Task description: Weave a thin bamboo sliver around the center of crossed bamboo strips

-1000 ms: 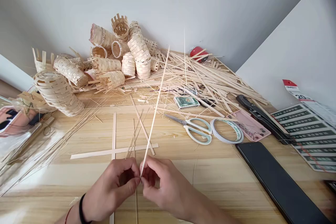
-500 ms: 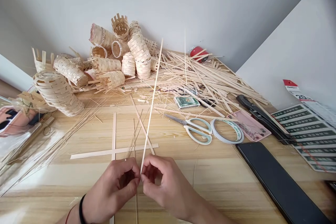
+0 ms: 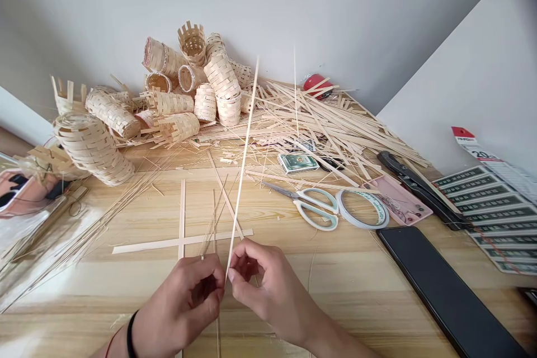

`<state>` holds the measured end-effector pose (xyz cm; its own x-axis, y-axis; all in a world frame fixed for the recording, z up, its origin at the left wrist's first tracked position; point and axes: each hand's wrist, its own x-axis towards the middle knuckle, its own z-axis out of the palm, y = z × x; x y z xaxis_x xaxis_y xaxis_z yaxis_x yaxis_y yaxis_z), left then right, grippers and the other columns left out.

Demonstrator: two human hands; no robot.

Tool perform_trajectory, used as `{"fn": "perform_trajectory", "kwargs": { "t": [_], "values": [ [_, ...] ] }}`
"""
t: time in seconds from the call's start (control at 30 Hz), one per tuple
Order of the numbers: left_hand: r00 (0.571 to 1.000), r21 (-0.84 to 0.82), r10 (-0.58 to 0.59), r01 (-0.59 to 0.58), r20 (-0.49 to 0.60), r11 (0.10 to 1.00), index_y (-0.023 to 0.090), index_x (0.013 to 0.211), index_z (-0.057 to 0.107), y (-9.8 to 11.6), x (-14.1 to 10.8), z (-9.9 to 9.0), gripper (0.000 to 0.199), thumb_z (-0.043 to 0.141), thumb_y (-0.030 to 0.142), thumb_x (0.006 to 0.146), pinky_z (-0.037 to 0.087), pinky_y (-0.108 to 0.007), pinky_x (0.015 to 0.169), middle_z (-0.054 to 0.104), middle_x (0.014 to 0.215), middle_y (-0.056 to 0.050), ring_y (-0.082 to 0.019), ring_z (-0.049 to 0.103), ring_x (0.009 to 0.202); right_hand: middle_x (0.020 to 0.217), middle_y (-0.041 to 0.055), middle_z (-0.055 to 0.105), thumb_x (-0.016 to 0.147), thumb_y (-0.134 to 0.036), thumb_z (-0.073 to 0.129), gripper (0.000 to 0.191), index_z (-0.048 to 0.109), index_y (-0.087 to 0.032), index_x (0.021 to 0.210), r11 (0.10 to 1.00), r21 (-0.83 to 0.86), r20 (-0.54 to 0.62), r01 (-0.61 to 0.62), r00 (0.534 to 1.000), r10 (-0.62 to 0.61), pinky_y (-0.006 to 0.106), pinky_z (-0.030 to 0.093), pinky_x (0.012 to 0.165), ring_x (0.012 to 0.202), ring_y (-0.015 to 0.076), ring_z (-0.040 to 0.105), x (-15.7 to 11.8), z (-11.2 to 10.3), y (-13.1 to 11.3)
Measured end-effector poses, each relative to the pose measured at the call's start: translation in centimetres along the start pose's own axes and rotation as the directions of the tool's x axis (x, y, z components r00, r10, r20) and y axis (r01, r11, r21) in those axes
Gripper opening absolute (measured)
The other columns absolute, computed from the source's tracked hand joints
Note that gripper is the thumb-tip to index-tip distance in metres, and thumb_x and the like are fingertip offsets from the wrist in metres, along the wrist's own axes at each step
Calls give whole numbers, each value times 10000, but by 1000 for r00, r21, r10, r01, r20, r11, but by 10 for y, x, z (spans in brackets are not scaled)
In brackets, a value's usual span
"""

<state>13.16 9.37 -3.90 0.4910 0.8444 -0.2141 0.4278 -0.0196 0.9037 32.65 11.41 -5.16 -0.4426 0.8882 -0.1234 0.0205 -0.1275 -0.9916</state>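
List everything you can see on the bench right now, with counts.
Woven baskets: a dozen-plus, straw, back left.
Loose strips: many, straw, back right.
Crossed strips: two, straw, on wooden table, centre.
Scissors: one, white-handled, centre right.
Tape roll: one, white, beside scissors.
Phone: one, black, front right.
Hand tool: one, black, far right.
Pink tray: one, pink, beside tool.
Card pack: one, green, behind scissors.
Red object: one, red, back right.
Printed sheet: one, green-white, far right.
Long strip: one, straw, rising front centre.
Left hand: one, black wristband, front centre.
Right hand: one, front centre.
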Motion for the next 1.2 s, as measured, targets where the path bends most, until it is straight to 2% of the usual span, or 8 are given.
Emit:
{"fn": "perform_trajectory", "kwargs": {
  "t": [0.17,0.33,0.73,0.93,1.2],
  "values": [
    [1000,38,4,-3,-22,999,212,851,518,2,0,-1,274,453,393,1047,345,-251,594,479,726,29,-130,412,637,742,-24,585,850,-196,618,45,595,-193,810,998,51,58,-26,998,23,254,440,661,693,130,512,-1,-2,-2],
    [999,67,23,-21,-34,998,212,872,538,1,0,-2,305,441,430,1061,371,-248,619,506,768,19,-135,442,674,743,-21,567,865,-219,610,47,596,-189,833,997,66,96,-48,994,41,267,424,657,693,134,492,-1,-2,0],
    [990,134,131,-125,-42,983,201,806,527,-4,1,-1,291,449,309,1065,361,-229,621,513,736,27,-116,449,662,697,-37,523,866,-255,604,95,550,-199,814,992,72,165,-105,982,92,272,389,615,654,132,463,1,-6,-2],
    [988,141,150,-143,-41,980,202,770,507,-3,3,0,281,459,261,1040,344,-212,572,498,702,32,-110,426,626,723,-32,544,852,-232,597,71,545,-205,813,995,41,152,-86,985,79,287,399,640,684,143,472,0,-5,2],
    [985,188,168,-158,-38,969,205,742,474,-6,-1,0,216,502,167,953,326,-209,565,491,661,36,-108,422,608,726,-27,558,828,-207,611,68,556,-200,788,992,110,80,-53,996,44,285,410,653,687,140,479,-1,-3,4]
  ]
}}
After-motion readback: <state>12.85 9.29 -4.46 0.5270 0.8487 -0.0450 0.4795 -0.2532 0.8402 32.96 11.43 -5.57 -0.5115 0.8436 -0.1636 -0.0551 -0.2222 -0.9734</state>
